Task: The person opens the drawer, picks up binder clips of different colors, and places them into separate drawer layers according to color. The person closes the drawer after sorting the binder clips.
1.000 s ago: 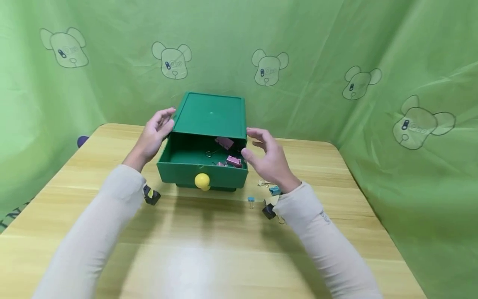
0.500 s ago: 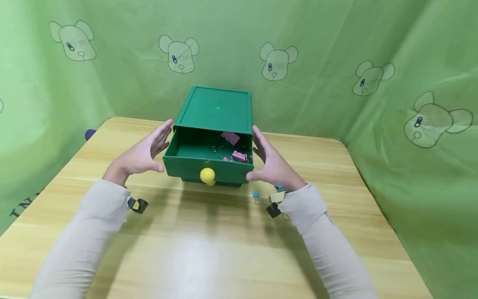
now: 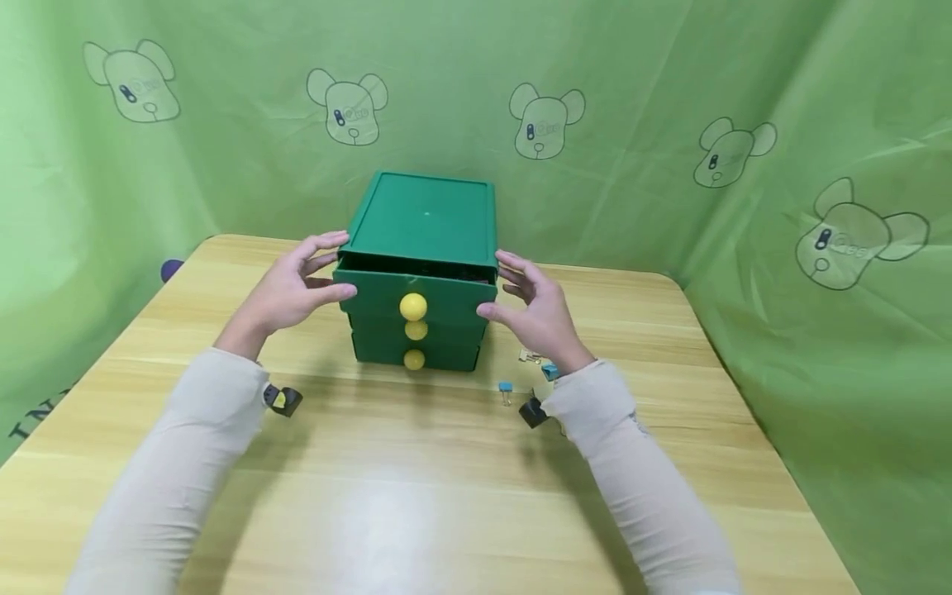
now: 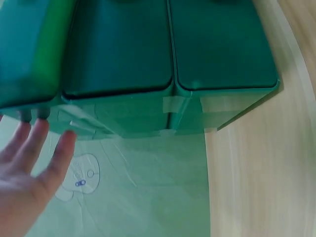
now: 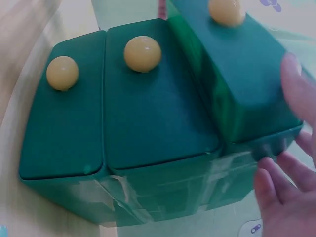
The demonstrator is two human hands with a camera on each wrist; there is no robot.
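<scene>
A green cabinet of three stacked drawers [image 3: 420, 213] stands on the table, each drawer with a round yellow knob. Its top drawer [image 3: 375, 293] sticks out a little, leaving a dark gap under the cabinet's upper edge. My left hand [image 3: 286, 289] is at the left side, fingers along the side wall and thumb at the drawer front's left corner. On the right, my right hand [image 3: 543, 310] mirrors it, thumb at the front's right corner and fingers beside the wall. Both hands have loosely bent fingers. The drawer's contents are mostly hidden.
Right of the cabinet lie a small blue binder clip [image 3: 506, 388], another blue clip [image 3: 550, 371] and a pale clip [image 3: 530, 356]. Black wrist cameras [image 3: 284, 401] hang under the cuffs. A green curtain [image 3: 446, 99] with printed bear heads surrounds the wooden table [image 3: 402, 504].
The top drawer has slid back most of the way into the cabinet, hiding the pink binder clips. Both thumbs have come to its front corners, and the lower knobs now show.
</scene>
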